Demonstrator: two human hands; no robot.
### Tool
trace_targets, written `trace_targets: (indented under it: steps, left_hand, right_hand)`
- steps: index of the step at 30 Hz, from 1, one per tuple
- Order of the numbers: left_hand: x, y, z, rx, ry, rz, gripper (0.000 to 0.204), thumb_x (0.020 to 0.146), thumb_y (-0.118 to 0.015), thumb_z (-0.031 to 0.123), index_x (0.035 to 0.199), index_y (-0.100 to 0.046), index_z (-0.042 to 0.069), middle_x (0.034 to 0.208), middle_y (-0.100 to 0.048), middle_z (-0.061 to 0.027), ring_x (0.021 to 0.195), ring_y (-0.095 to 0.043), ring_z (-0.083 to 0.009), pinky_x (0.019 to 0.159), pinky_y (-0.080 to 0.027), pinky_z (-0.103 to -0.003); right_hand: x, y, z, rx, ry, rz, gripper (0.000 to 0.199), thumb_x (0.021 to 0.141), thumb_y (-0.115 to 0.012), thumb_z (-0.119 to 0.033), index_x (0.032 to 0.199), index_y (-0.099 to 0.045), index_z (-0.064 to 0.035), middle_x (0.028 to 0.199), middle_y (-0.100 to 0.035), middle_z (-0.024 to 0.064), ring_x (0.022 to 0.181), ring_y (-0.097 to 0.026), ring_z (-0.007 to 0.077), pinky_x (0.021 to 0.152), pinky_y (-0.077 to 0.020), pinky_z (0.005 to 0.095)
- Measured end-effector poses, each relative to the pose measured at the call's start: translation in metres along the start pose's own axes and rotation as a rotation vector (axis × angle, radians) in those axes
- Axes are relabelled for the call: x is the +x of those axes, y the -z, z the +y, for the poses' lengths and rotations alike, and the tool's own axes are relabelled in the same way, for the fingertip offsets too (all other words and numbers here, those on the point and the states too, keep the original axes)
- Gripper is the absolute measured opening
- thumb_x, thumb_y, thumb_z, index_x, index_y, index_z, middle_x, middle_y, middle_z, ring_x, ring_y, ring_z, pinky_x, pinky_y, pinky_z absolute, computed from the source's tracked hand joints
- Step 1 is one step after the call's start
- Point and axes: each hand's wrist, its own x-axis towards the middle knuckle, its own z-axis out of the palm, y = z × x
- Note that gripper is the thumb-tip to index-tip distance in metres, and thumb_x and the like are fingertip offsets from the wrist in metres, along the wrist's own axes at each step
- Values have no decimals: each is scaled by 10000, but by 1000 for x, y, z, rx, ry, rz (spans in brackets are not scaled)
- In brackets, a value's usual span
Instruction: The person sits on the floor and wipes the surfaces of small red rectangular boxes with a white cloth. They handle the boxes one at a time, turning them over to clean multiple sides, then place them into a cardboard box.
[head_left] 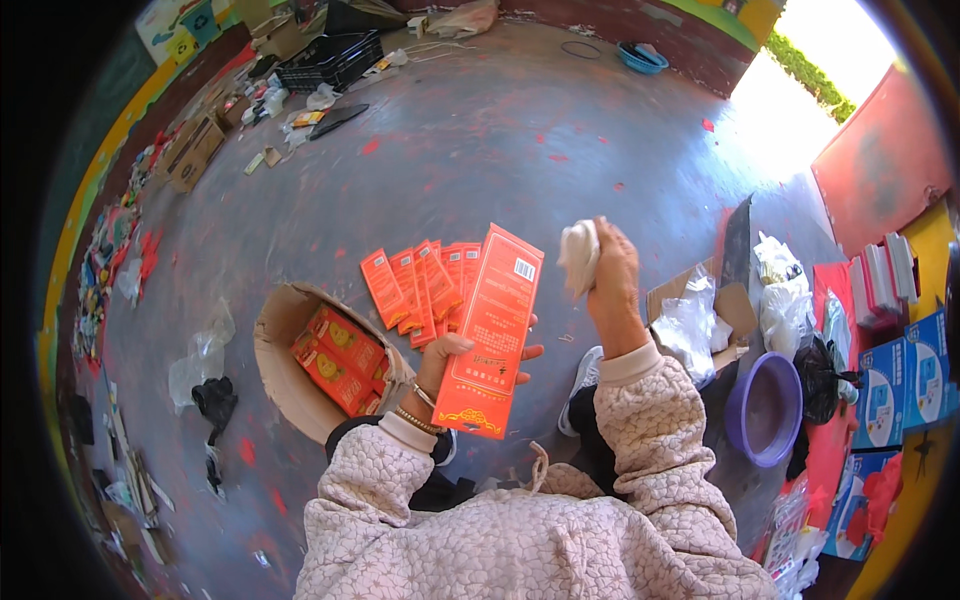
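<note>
My left hand (447, 362) is closed round a tall flat red box (491, 335) with gold and white print and a barcode near its top, its thumb on the front. A bunched white cloth (579, 258) sits in the grip of my right hand (615, 275), raised to the right of the box and apart from it. Beyond my left hand, several smaller red boxes (383, 285) lie fanned out on the floor, partly overlapping. An open cardboard box (285, 308) by my left forearm holds several red packs (337, 352) with yellow pictures.
To my right are a carton (736, 312) with white plastic bags, a purple basin (764, 409), a black bag (820, 378) and blue boxes (880, 394). Bags and litter lie left, a cardboard box (193, 153) and black crate (331, 62) far left, a blue basket (641, 60) at the back.
</note>
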Motion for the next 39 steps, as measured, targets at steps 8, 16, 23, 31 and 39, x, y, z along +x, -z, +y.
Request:
trace_targets:
  steps: [8,16,23,31,39]
  left_hand:
    - [1,-9,-7,-42,85,-37,679,822,-513,308,1363,-286,-31,1391,-335,-211,1219,-425,-386,862,-508,-478]
    - [3,13,-6,51,-306,192,733,891,-348,582,1353,-322,13,1305,-438,-177,1179,-472,-312,914,-480,-440]
    - [-1,-26,1,162,-247,239,815,866,-298,669,1377,-296,34,1289,-451,-183,1176,-474,-296,943,-445,-434]
    - [-6,-7,1,-71,-54,29,726,735,-543,220,1368,-280,-20,1335,-400,-232,1230,-422,-363,969,-407,-541]
    - [-10,-9,0,-62,54,-4,726,738,-572,201,1363,-283,-28,1329,-402,-239,1234,-427,-337,919,-470,-483]
  right_hand:
    - [2,-12,32,-777,633,-143,128,813,-616,-152,878,-616,-41,890,-578,97,775,-592,225,687,-472,320]
    - [-64,-37,43,-891,692,-584,175,755,-638,-213,825,-557,-75,897,-529,111,809,-577,291,661,-475,389]
    - [-97,-37,68,-858,869,-984,237,664,-685,-189,816,-531,-92,835,-463,88,811,-525,267,660,-445,387]
    - [-32,-11,27,-1060,998,-172,190,701,-698,-151,768,-541,-69,769,-525,88,609,-565,266,505,-469,370]
    - [2,12,-21,-763,791,356,180,745,-687,-156,753,-592,-4,771,-563,107,688,-563,251,631,-453,340]
